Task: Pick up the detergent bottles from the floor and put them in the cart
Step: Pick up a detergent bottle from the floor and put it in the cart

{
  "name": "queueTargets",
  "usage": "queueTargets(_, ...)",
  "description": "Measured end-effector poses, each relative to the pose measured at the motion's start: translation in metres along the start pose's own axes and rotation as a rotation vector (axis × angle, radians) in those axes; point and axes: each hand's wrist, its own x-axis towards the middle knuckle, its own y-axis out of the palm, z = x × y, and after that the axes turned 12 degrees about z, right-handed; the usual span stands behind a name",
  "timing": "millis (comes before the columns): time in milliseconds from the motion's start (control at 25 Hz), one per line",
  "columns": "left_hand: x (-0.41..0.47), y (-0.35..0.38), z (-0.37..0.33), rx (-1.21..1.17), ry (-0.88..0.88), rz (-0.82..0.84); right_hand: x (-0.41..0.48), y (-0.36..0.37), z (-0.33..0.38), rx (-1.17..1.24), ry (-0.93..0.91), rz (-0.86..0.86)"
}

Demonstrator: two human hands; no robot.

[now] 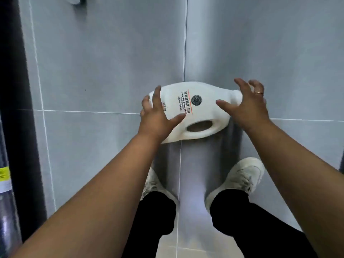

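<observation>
White plastic detergent jug (188,108) on side at grey tile floor (93,71) joint. Left hand (156,118), right hand (249,107) splayed over ends, gripping nothing. Likely heavy, rigid, slick; grab moulded handle (197,135).

Bottle (204,113): white plastic, smooth, faintly glossy, printed in black. Floor (93,71): grey tile, smooth, soft sheen. At 6 o'clock, my trousers (251,220): black matt cloth; shoes (242,175): white, matt, scuffed. Ring (259,93) on my right hand (249,108): shiny metal.

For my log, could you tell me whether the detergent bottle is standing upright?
No, the detergent bottle lies on its side, label up, between the left hand and right hand.
</observation>
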Motion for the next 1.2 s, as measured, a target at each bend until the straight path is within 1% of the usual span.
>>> queueTargets(120, 0.033, 0.018, 0.019, 0.191, -0.003, 0.028, 0.027, 0.019, -0.026, -0.286, 0.033, 0.053)
queueTargets(160, 0.039, 0.021, 0.026, 0.197, -0.015, 0.025, 0.03, 0.023, -0.034, -0.297, 0.037, 0.071)
queueTargets(240, 0.047, 0.025, 0.029, 0.142, -0.031, -0.01, 0.035, 0.025, -0.042, -0.223, 0.045, 0.059)
queueTargets(360, 0.056, 0.02, 0.038, -0.039, -0.086, 0.004, 0.042, 0.028, -0.048, -0.035, 0.011, 0.048)
queueTargets(480, 0.058, 0.016, 0.039, -0.018, -0.023, -0.001, 0.052, 0.027, -0.049, 0.068, -0.021, 0.004)
queueTargets(600, 0.057, 0.016, 0.041, -0.023, -0.012, 0.011, 0.055, 0.025, -0.054, 0.16, -0.02, -0.004)
queueTargets(680, 0.058, 0.016, 0.043, -0.07, -0.012, 0.001, 0.056, 0.028, -0.057, 0.207, -0.045, -0.037)
queueTargets(760, 0.061, 0.018, 0.048, -0.104, -0.007, 0.004, 0.054, 0.037, -0.058, 0.255, -0.036, -0.084)
queueTargets(880, 0.066, 0.019, 0.051, -0.14, 0.005, 0.01, 0.053, 0.054, -0.053, 0.416, 0.007, -0.171)
queueTargets(960, 0.067, 0.018, 0.051, -0.173, 0.015, 0.003, 0.052, 0.063, -0.045, 0.51, 0.049, -0.195)
queueTargets(1040, 0.068, 0.018, 0.052, -0.203, 0.026, 0.011, 0.051, 0.068, -0.038, 0.556, 0.076, -0.233)
queueTargets(1200, 0.068, 0.01, 0.056, -0.328, 0.061, -0.008, 0.044, 0.064, -0.021, 0.569, 0.039, -0.32)
